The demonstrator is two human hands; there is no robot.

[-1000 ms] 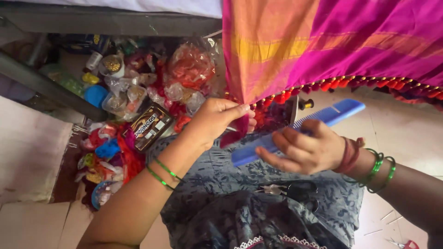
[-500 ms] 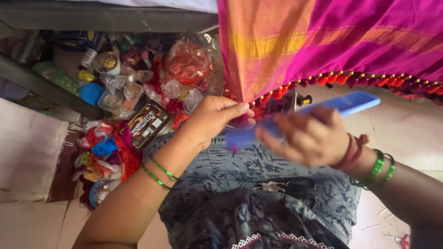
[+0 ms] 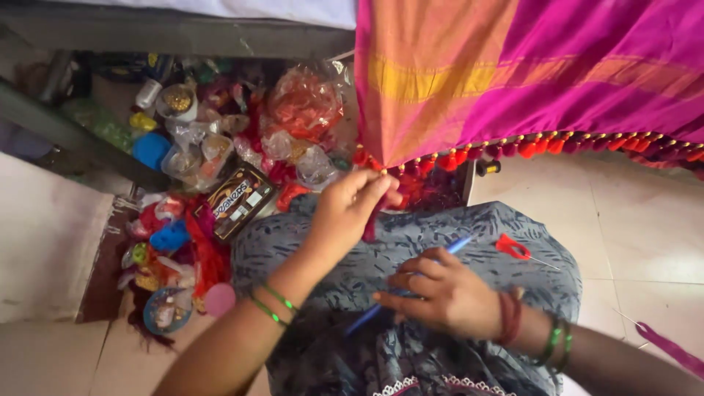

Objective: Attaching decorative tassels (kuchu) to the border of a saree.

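The left hand [image 3: 350,209] pinches a dark red tassel [image 3: 370,224] just below the sari [image 3: 528,81] hem. The right hand [image 3: 440,293] grips a blue comb [image 3: 381,312] flat on the lap. Red scissors [image 3: 512,247] lie nearby. Packets [image 3: 235,198] litter the tiled floor [image 3: 638,220].

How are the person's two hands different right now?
The left hand is raised toward the tasselled edge of the pink and orange cloth, pinching a dark red tuft in its fingertips. The right hand sits lower, on the lap, resting on a flat blue tool. The left wrist has thin green bangles only; the right wrist has red thread as well as green bangles. Both hands are bare.
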